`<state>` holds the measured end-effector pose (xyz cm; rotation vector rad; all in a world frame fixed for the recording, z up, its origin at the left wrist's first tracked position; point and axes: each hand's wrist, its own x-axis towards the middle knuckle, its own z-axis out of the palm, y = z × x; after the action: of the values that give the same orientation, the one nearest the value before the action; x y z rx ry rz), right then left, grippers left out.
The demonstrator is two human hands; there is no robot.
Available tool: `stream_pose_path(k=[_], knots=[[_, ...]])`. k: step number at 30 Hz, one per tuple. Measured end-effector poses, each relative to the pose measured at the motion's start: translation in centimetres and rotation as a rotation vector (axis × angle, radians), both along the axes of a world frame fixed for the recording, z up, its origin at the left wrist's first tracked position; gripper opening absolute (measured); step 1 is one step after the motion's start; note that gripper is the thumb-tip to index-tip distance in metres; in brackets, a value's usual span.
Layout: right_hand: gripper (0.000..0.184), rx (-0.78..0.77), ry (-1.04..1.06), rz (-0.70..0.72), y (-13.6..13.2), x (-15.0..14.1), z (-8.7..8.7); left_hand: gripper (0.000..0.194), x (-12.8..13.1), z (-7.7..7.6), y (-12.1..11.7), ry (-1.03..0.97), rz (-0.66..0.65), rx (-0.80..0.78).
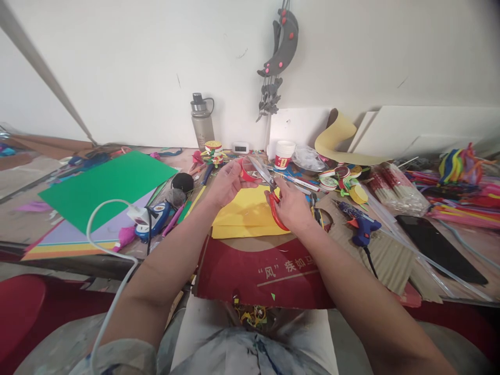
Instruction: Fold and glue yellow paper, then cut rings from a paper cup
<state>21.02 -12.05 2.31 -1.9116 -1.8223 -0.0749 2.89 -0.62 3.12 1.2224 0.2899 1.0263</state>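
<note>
My left hand [225, 183] pinches a thin red ring-like strip [249, 184], which looks like paper or tape; its exact kind is unclear. In my right hand [291, 200] is a pair of scissors [278, 212] with red-orange handles. The blades point up and left, and their tips are at the red strip. Whether the blades touch it is hard to tell. Beneath both hands lie yellow sheets [244, 213] on a dark red cardboard piece [250, 268] at the table's front edge.
On the left are a green sheet [111, 182] and a blue-white power strip [158, 219] with a white cord. A bottle [202, 122] and paper cups [284, 154] stand behind. To the right lie a blue glue gun [363, 228], a black phone [439, 247] and pipe cleaners [461, 205].
</note>
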Motion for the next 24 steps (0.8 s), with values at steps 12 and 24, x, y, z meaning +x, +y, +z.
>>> stream_pose_path(k=[12,24], knots=[[0.04,-0.069,-0.067,-0.015,-0.1,-0.2,0.1,0.063,-0.3,1.0,-0.1,0.04,0.065,-0.138],[0.042,-0.08,-0.084,-0.002,-0.3,-0.4,0.1,0.062,-0.3,1.4,-0.3,0.067,0.025,-0.209]])
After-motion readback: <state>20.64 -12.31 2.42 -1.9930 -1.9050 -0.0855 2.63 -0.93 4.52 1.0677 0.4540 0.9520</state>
